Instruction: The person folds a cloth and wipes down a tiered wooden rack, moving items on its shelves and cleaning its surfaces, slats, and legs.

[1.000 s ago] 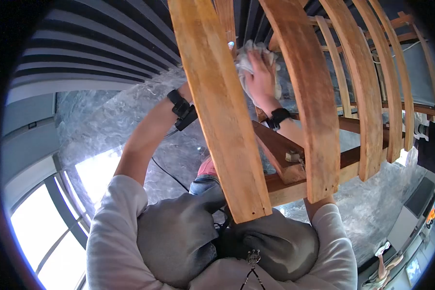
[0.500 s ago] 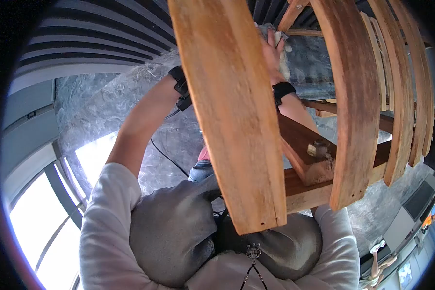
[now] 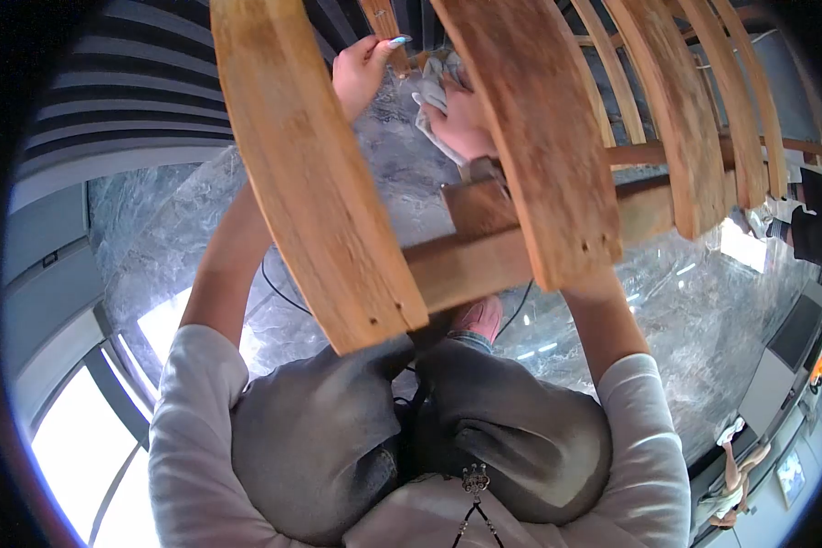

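A wooden slatted frame, with curved brown slats (image 3: 324, 173) on a crossbar (image 3: 475, 269), tilts across the space before me. Behind the nearest slat, my left hand (image 3: 358, 80) reaches up to a narrow wooden leg (image 3: 385, 27). Its thumb lies across the front of the leg, and its fingers are curled at the leg's side. My right hand (image 3: 463, 121) grips a crumpled pale cloth (image 3: 436, 128) close to the foot of that leg. The second slat hides part of this hand and its wrist.
Dark ribbed panelling (image 3: 146, 91) rises at the far left. Grey marbled floor (image 3: 393, 173) lies beneath the frame, and a black cable (image 3: 283, 294) runs over it. Other people stand at the right, one with dark-clothed legs (image 3: 817, 219).
The slatted frame has shifted left and upward in view. My left hand, hidden behind the slat before, now shows at the leg. My right hand has come left and lower with the cloth.
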{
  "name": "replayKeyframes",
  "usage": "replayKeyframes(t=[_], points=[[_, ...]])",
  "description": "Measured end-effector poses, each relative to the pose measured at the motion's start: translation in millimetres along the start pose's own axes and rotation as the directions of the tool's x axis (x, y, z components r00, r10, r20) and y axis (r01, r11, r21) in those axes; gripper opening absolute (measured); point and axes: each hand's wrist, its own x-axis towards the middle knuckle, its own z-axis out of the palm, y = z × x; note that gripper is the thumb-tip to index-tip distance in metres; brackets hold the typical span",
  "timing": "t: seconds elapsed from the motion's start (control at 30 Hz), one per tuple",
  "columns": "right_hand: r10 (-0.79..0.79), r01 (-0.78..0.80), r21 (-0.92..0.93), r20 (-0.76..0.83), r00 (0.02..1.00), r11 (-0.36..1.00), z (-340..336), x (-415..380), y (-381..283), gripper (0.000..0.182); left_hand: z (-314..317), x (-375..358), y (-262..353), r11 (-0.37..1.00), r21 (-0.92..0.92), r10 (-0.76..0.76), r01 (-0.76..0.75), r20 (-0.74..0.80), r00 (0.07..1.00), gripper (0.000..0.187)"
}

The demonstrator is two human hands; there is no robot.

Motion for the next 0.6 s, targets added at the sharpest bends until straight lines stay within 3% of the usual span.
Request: replayKeyframes(t=[0.03,0.07,0.1,0.13,0.2,0.23,0.27,0.33,0.37,0.4,0.47,0.6], points=[[-0.119,0.113,-0.040,-0.246,0.962,0.993,9.6,-5.5,7.1,0.045,-2.0,0.6,0.0,0.999,0.028,-0.035,0.034,0.037,0.999,0.033],[-0.235,0.209,-0.107,-0.472,0.850,0.972,20.0,-10.7,13.4,0.043,-3.9,1.0,0.0,0.996,0.057,-0.070,0.066,0.074,0.995,0.034],[-0.234,0.262,-0.031,-0.564,0.792,0.964,31.7,-12.5,20.1,0.045,-3.1,3.4,-0.8,0.996,0.058,-0.065,0.061,0.081,0.995,0.034],[-0.228,0.256,-0.031,-0.567,0.791,0.966,52.1,-17.3,35.6,0.045,-1.7,4.9,-5.1,1.000,0.016,-0.009,0.008,0.062,0.998,0.034],[-0.362,0.420,0.148,-0.306,0.880,0.895,72.5,-30.5,55.9,0.048,-2.9,4.4,-6.6,0.998,-0.033,0.048,-0.046,0.048,0.998,0.035],[-0.170,0.120,0.318,0.137,0.976,0.941,67.4,-31.5,58.5,0.049,-5.3,5.9,-4.3,1.000,0.008,-0.011,0.010,0.090,0.996,0.035],[-0.164,0.114,0.320,0.135,0.977,0.940,64.5,-39.8,62.3,0.049,-5.7,6.3,-2.8,0.996,0.055,-0.072,0.065,0.130,0.989,0.036],[-0.052,0.099,0.176,-0.255,0.966,0.979,24.4,-80.8,37.1,0.050,-3.7,6.0,3.0,0.997,0.061,-0.043,0.037,0.103,0.994,0.036],[-0.250,0.260,-0.014,-0.333,0.909,0.966,-2.4,-95.5,28.5,0.049,-2.2,4.0,7.9,0.996,0.081,-0.041,0.035,0.068,0.997,0.036],[-0.244,0.256,-0.011,-0.336,0.910,0.967,0.4,-98.7,34.3,0.049,-0.8,1.6,8.9,0.994,0.100,-0.039,0.036,0.035,0.999,0.035],[-0.386,0.344,-0.176,-0.362,0.849,0.922,9.1,-104.0,41.5,0.046,-3.4,-0.7,9.5,0.993,0.118,-0.026,0.022,0.029,0.999,0.035],[-0.412,0.344,-0.235,-0.392,0.823,0.909,3.7,-120.2,45.2,0.044,-2.1,-2.3,0.4,0.996,0.092,-0.004,0.002,0.028,1.000,0.033]])
